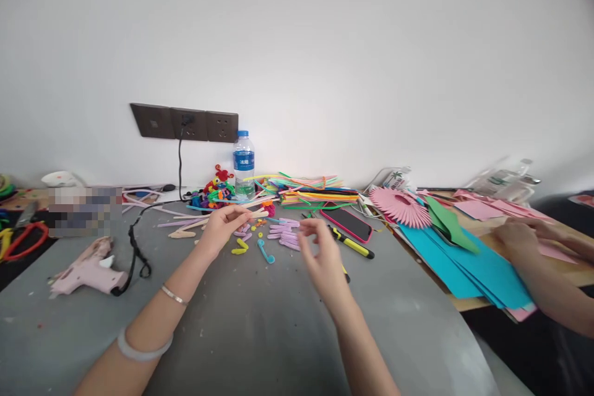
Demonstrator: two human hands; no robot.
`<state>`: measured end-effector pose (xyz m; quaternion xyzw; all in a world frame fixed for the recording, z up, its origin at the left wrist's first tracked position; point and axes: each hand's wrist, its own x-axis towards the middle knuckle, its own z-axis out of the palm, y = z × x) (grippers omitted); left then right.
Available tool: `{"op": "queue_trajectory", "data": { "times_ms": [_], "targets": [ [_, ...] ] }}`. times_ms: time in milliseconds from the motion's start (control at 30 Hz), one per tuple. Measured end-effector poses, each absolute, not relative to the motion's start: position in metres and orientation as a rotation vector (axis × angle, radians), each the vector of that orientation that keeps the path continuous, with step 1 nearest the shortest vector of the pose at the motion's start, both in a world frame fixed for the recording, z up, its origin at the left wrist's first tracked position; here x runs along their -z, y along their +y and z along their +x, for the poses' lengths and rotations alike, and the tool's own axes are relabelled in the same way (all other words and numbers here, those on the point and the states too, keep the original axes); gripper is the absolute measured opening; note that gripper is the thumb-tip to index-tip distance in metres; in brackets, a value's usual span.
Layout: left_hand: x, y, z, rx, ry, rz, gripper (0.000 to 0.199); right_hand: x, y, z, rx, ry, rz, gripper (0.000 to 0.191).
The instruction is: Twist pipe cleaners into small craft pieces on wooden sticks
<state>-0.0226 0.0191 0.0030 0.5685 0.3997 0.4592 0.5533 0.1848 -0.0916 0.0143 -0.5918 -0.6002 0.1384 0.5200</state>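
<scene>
My left hand (224, 229) pinches a cream pipe-cleaner piece (260, 214) between thumb and fingertips, above the grey table. To its right, my right hand (319, 247) is raised with thumb and fingers apart and nothing between them, beside several folded lilac pieces (285, 234). Between the hands lie a blue piece with curled ends (266, 252), yellow pieces (240, 247) and small yellow and orange bits. Cream and lilac strips (183, 223) lie left of and behind my left hand. Bundled coloured pipe cleaners (315, 196) are farther back.
A pink glue gun (90, 269) lies left, its cord near a wall socket. A water bottle (244, 164) stands at the back. Right are a phone (348, 224), a yellow cutter (355, 244), blue paper (464, 266) and another person's hands (517, 238). Scissors (25, 241) lie far left.
</scene>
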Motion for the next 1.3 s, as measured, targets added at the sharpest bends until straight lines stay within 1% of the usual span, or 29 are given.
{"op": "queue_trajectory", "data": {
  "times_ms": [67, 167, 233, 333, 400, 467, 567, 667, 767, 900, 1067, 1300],
  "targets": [
    [-0.004, 0.013, -0.017, -1.008, 0.908, 1.428, 0.036, 0.000, -0.096, 0.225, -0.350, -1.222, -1.556, 0.025],
    [-0.004, 0.005, -0.010, -0.974, 0.879, 1.523, 0.031, 0.009, -0.095, 0.246, -0.598, -1.085, -1.498, 0.037],
    [-0.004, 0.002, -0.007, -1.019, 0.879, 1.550, 0.028, 0.006, -0.087, 0.238, -0.796, -1.121, -1.392, 0.043],
    [-0.004, -0.001, -0.004, -1.144, 0.894, 1.540, 0.028, -0.005, -0.063, 0.210, -1.019, -1.247, -1.208, 0.045],
    [-0.003, 0.000, -0.005, -1.242, 0.914, 1.529, 0.029, -0.012, -0.042, 0.195, -1.115, -1.359, -1.069, 0.046],
    [-0.002, 0.002, -0.008, -1.334, 0.927, 1.531, 0.029, -0.016, -0.021, 0.186, -1.139, -1.450, -0.964, 0.044],
    [0.002, 0.008, -0.014, -1.401, 0.950, 1.549, 0.025, -0.017, 0.007, 0.184, -1.073, -1.569, -0.892, 0.039],
    [0.005, 0.012, -0.019, -1.405, 1.006, 1.573, 0.020, -0.013, 0.020, 0.186, -0.903, -1.646, -0.878, 0.030],
    [0.006, 0.013, -0.022, -1.398, 1.049, 1.598, 0.017, -0.009, 0.018, 0.184, -0.695, -1.670, -0.875, 0.021],
    [0.005, 0.012, -0.022, -1.387, 1.066, 1.602, 0.015, -0.007, 0.009, 0.181, -0.528, -1.749, -0.886, 0.016],
    [0.002, 0.010, -0.020, -1.392, 1.068, 1.639, 0.012, -0.006, 0.007, 0.178, -0.459, -1.768, -0.902, 0.013],
    [0.000, 0.008, -0.018, -1.395, 1.056, 1.685, 0.010, -0.004, 0.004, 0.173, -0.456, -1.743, -0.933, 0.009]
  ]
}}
